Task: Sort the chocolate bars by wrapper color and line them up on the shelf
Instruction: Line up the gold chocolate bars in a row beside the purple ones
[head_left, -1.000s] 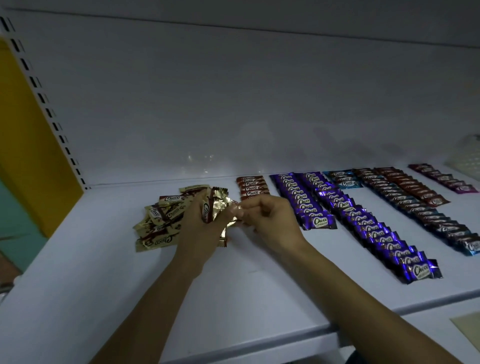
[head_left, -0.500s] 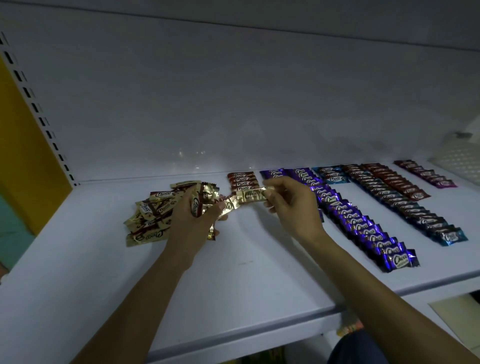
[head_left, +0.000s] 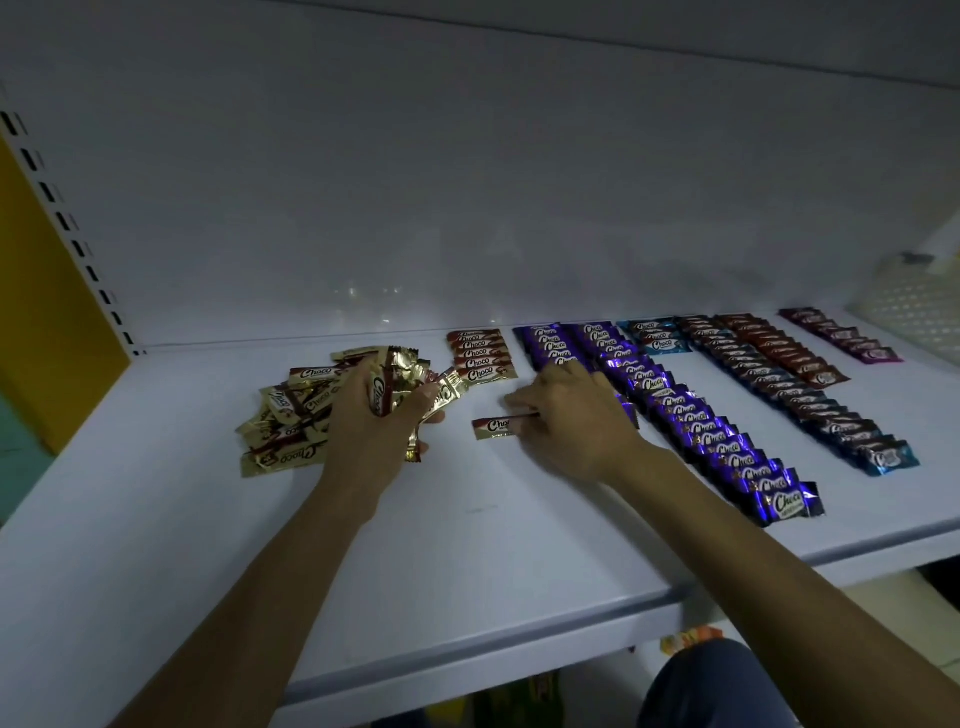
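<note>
Head view: my right grip (head_left: 566, 421) pinches one gold bar (head_left: 491, 427) by its end, flat on the shelf (head_left: 467, 545), a little apart from the short gold row (head_left: 480, 358). My left grip (head_left: 374, 436) is closed around a handful of gold bars (head_left: 387, 387), above the loose pile (head_left: 288, 421). I think the bar can land crooked, or the handful can slip. The purple row (head_left: 691, 421) is just beside my right wrist, so one careless turn could disturb it.

Heaped loose at shelf (head_left: 467, 545) left: gold-wrapped bars (head_left: 283, 457), a gripped bunch (head_left: 387, 395) above. Laid flat before the short gold row (head_left: 480, 358): one gold bar (head_left: 491, 427). Further right, overlapping purple rows (head_left: 691, 415).
</note>
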